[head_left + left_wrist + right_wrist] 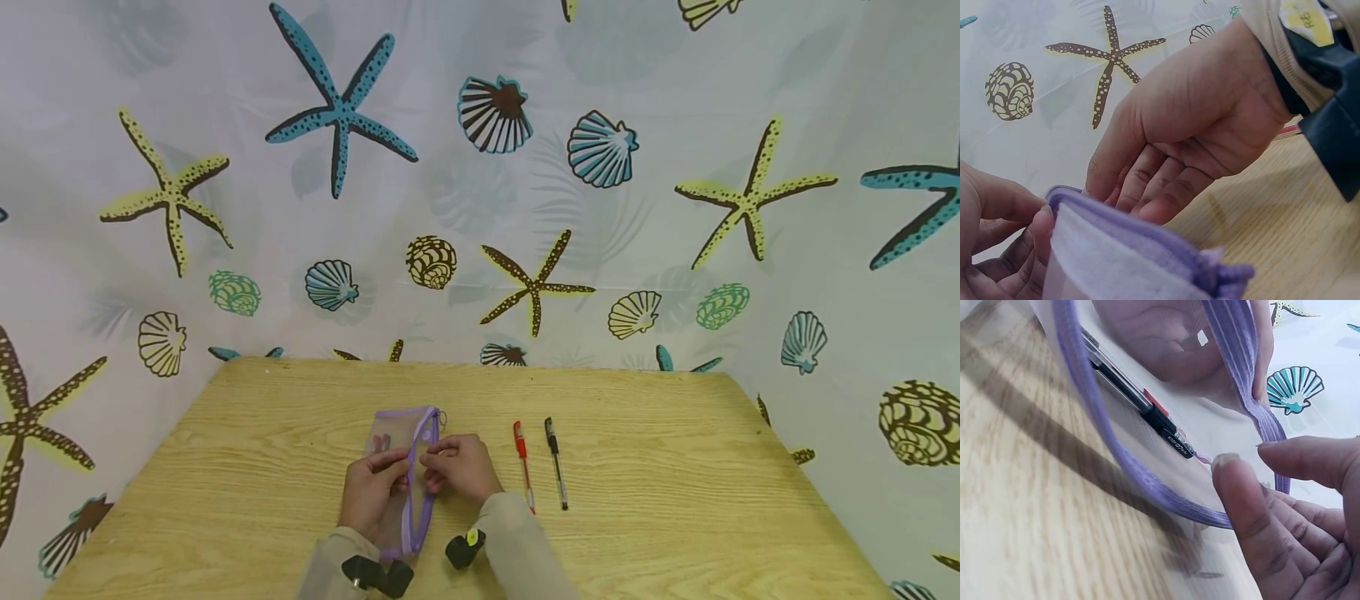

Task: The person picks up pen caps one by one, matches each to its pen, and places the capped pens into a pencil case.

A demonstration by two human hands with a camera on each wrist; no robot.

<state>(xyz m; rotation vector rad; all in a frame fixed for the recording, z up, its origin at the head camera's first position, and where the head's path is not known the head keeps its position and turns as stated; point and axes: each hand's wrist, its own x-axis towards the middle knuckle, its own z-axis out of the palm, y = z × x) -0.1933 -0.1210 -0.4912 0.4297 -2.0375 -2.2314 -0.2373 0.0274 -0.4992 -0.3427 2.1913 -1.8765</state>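
Note:
A see-through mesh pencil pouch (390,517) with purple zipper bands lies on the table, its mouth spread apart. My left hand (369,492) pinches one purple band (1235,344) between thumb and fingers. At the other side of the mouth is my right hand (467,468), its thumb and forefinger apart with nothing between them and the other fingers loosely bent. In the left wrist view its fingertips (1092,181) are right at the purple edge. A black gel pen (1141,400) lies inside the pouch, with a red pen (1155,400) partly hidden behind it.
Right of the pouch, a red pen (525,467) and a black pen (557,462) lie side by side on the wooden table (660,467). A metal ring (442,418) hangs at the pouch's far corner. A curtain (450,192) printed with starfish and shells surrounds the table.

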